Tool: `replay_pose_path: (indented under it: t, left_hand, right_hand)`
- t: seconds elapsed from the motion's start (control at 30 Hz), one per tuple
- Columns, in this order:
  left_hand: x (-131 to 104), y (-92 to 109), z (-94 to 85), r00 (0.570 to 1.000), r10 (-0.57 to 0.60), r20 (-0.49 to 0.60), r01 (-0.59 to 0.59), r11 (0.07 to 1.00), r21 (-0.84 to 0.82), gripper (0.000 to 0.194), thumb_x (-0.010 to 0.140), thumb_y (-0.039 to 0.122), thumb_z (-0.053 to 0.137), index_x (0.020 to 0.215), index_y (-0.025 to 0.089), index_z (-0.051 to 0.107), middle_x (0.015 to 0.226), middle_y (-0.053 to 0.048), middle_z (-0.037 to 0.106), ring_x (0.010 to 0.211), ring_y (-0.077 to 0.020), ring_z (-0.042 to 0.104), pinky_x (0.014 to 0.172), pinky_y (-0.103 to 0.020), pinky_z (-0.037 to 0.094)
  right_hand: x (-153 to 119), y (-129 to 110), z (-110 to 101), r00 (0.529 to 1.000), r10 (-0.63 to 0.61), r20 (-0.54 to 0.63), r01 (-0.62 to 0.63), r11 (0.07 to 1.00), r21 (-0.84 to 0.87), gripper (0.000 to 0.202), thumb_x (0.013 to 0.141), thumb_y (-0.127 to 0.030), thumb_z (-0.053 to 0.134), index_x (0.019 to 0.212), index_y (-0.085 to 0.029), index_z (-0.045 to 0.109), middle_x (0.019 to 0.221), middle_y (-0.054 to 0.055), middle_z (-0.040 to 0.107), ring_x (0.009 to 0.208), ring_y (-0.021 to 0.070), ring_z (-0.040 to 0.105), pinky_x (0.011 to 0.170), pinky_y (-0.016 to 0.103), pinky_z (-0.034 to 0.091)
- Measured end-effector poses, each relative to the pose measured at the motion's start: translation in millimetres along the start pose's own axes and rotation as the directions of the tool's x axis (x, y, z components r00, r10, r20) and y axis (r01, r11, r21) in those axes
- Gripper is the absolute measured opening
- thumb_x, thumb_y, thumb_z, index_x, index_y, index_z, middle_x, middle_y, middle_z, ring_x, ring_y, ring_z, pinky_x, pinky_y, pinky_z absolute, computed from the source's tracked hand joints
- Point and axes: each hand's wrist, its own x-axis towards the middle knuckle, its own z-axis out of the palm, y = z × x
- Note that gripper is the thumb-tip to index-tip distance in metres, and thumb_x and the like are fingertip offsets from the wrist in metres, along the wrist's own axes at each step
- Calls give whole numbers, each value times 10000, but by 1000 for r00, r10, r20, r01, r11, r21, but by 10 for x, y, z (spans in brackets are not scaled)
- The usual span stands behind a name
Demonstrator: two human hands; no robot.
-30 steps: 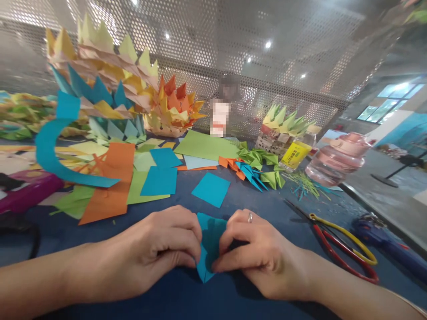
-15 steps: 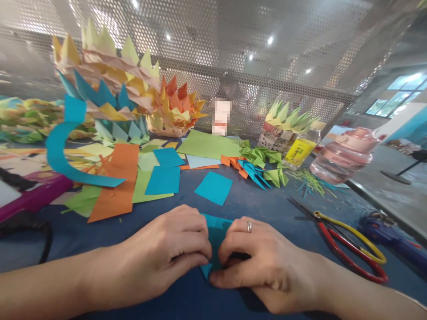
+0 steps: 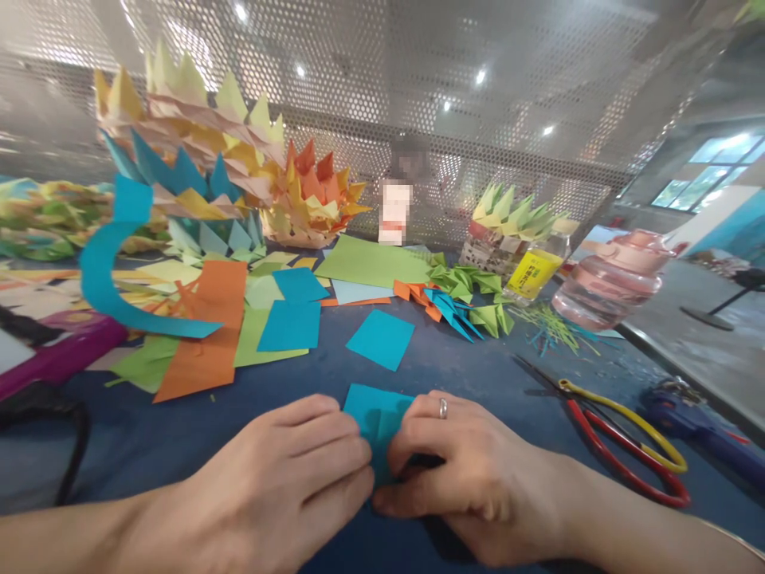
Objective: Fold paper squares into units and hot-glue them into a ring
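A blue paper square (image 3: 378,408) lies on the dark blue tabletop between my hands, with a crease line visible down its middle. My left hand (image 3: 307,470) has its fingers bent together on the paper's left and lower part, hiding that edge. From the right, my right hand (image 3: 454,470), with a ring on one finger, pinches the paper's right and lower edge between curled fingers and thumb. Just beyond them lies a loose blue square (image 3: 381,339), and two more blue squares (image 3: 290,324) rest to its left.
Red-and-yellow-handled scissors (image 3: 625,442) and a blue tool (image 3: 693,414) lie at right. A pink bottle (image 3: 615,279) and a yellow-labelled bottle (image 3: 535,267) stand behind. Folded-paper forms (image 3: 203,159), an orange sheet (image 3: 209,335), a curled blue strip (image 3: 99,271) and a purple tool (image 3: 65,351) fill the left.
My left hand has shifted down and toward me along the paper, uncovering its upper left corner. The right hand stays nearly in place, still pinching the paper.
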Motion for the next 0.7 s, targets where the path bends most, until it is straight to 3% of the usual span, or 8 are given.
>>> replay_pose_path:
  t: [0.13,0.27,0.43,0.53,0.7]
  left_hand:
    - [-38,102,23,994,-23,-103,24,1000,7,223,977,167,449,918,163,664,791,-18,690,761,-143,639,768,-285,510]
    - [-41,141,16,996,-13,-89,18,998,52,239,992,247,464,979,142,678,847,-21,726,821,-158,667,797,-306,519]
    - [-111,135,28,991,5,-132,13,991,136,226,963,154,452,998,147,675,919,12,745,896,-162,670,837,-301,506]
    - [-205,124,12,994,103,-37,-93,974,208,243,929,169,478,1072,156,673,1030,20,734,975,-171,653,858,-286,502]
    - [-313,125,-30,992,108,69,-123,953,276,302,914,194,506,1181,173,646,1173,19,688,1111,-184,603,959,-275,487]
  right_hand:
    - [-1,1,6,1000,1,-3,-1,1000,17,328,839,-53,490,1031,-207,707,968,32,691,850,154,583,779,319,436]
    - [5,5,-1,1000,-6,-24,6,1000,23,313,816,-44,487,996,-183,702,938,30,692,830,153,580,779,322,444]
    - [-4,-2,-15,999,16,-32,-16,1000,-12,314,816,-48,479,1005,-189,685,939,35,695,837,165,580,778,333,448]
    - [-11,-1,-18,999,22,-36,-22,1000,-21,313,824,-49,484,1024,-190,678,939,38,695,849,174,576,778,340,446]
    - [-5,8,-28,998,15,-63,-19,998,-66,284,856,-56,489,1016,-181,687,933,39,680,837,169,564,757,346,435]
